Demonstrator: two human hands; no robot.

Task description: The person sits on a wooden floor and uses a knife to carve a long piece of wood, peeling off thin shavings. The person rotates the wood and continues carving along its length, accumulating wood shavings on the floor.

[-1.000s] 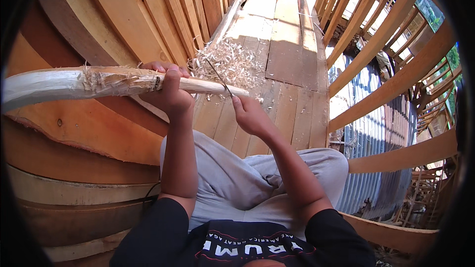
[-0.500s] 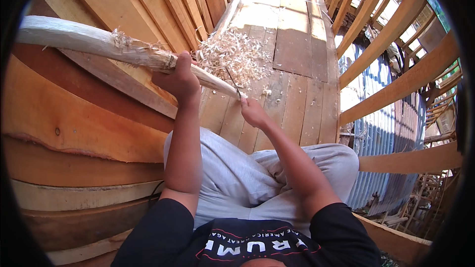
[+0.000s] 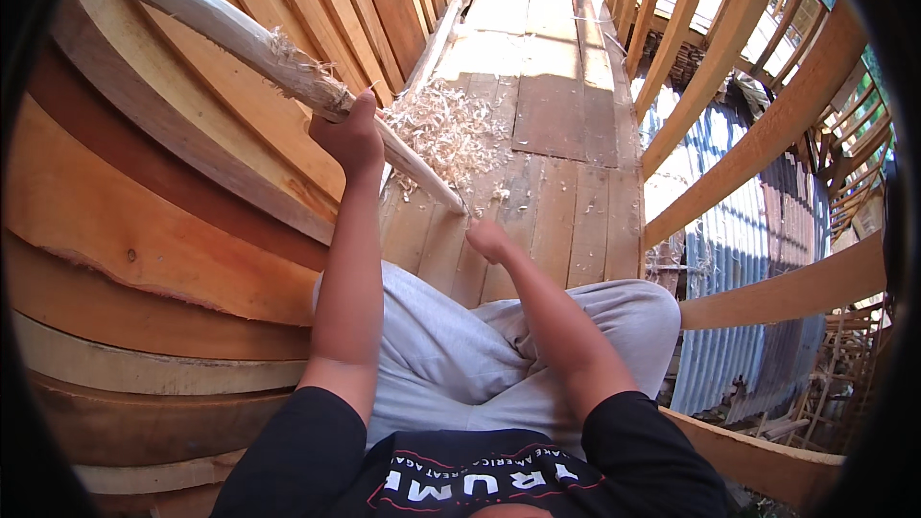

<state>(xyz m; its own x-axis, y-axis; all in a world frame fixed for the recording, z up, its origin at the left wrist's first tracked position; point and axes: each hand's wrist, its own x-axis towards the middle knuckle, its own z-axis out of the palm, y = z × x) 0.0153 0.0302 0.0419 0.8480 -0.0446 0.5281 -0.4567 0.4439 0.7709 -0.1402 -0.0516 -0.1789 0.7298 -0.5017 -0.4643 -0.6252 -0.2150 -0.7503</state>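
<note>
Whitish wood (frayed partway) fills the clenched left hand; the right hand grips a thin blade.

Wooden planks are ranged along the left side. The floorboards are partly sunlit and are bordered on the right by wooden slats, beyond which corrugated metal sheets are seen.

1 pale wooden pole | frayed mid-length, slanting down rightward | 1 thin blade, apparently touching its tip
</note>
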